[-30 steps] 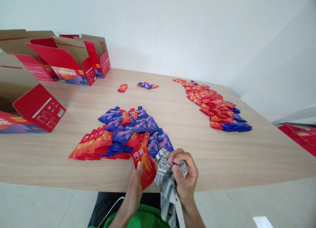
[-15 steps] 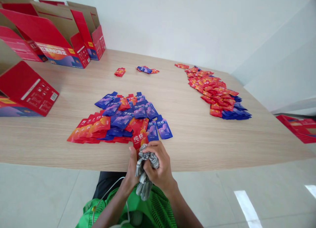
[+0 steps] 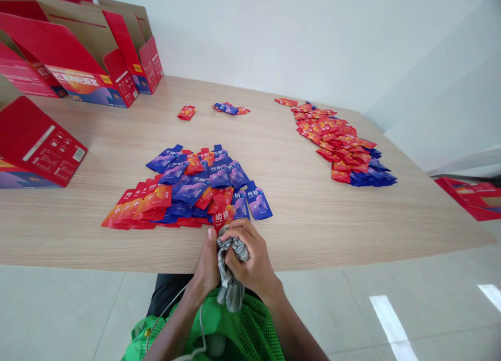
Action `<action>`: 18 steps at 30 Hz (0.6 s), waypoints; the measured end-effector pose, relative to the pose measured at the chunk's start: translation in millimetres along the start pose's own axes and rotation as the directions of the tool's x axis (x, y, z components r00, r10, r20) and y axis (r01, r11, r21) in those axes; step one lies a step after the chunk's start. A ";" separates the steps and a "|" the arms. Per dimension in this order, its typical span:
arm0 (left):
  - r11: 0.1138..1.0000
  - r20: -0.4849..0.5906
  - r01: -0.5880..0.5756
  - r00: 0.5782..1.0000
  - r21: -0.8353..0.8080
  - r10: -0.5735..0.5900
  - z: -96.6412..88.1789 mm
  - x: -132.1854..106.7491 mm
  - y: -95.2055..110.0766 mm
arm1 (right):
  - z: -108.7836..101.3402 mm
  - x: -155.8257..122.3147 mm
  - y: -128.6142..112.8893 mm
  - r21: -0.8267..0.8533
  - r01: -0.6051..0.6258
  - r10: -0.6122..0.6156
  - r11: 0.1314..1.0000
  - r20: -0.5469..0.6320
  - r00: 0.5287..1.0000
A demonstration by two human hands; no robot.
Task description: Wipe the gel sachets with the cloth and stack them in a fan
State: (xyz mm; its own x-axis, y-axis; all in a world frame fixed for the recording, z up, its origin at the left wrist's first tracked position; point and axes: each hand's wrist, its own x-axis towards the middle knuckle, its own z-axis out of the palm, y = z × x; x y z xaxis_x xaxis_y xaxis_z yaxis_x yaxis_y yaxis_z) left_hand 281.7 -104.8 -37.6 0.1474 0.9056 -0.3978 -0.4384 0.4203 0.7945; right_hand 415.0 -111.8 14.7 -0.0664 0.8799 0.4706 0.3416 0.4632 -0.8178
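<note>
A red pouch [image 3: 221, 218] with white lettering stands out from between my hands at the table's front edge. My left hand [image 3: 207, 264] is closed on its lower left side, thumb up; most of the fingers are hidden. Bunched in my right hand [image 3: 252, 256] is a crumpled grey striped cloth [image 3: 231, 290], pressed against the front of the pouch and covering its lower part. Just beyond lies a spread of red and blue pouches, with blue pouches [image 3: 191, 189] in the middle and overlapping red pouches [image 3: 144, 204] at the left.
Open red cartons [image 3: 94, 84] stand at the back left, and another carton [image 3: 43, 142] sits nearer at the left edge. On the right of the table [image 3: 289, 241] is a long heap of pouches [image 3: 336, 136]. A few loose pouches [image 3: 227, 108] lie at the back.
My right hand and the cloth have shifted slightly over the red pouch, hiding more of its lower part. The view has turned a little. The other pouches lie as before.
</note>
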 end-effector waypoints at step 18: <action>0.991 0.108 -0.103 0.990 0.081 0.094 6.0 -1.2 8.0 | -2.1 10.0 2.2 0.006 -0.025 0.025 1.000 -0.073 0.997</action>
State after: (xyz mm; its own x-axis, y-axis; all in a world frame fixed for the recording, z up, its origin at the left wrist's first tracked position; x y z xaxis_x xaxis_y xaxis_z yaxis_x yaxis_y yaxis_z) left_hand 283.3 -102.2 -28.0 0.2001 0.9420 -0.2696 -0.3776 0.3280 0.8659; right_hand 417.1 -102.2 18.4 0.0106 0.8812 0.4727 0.3376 0.4418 -0.8312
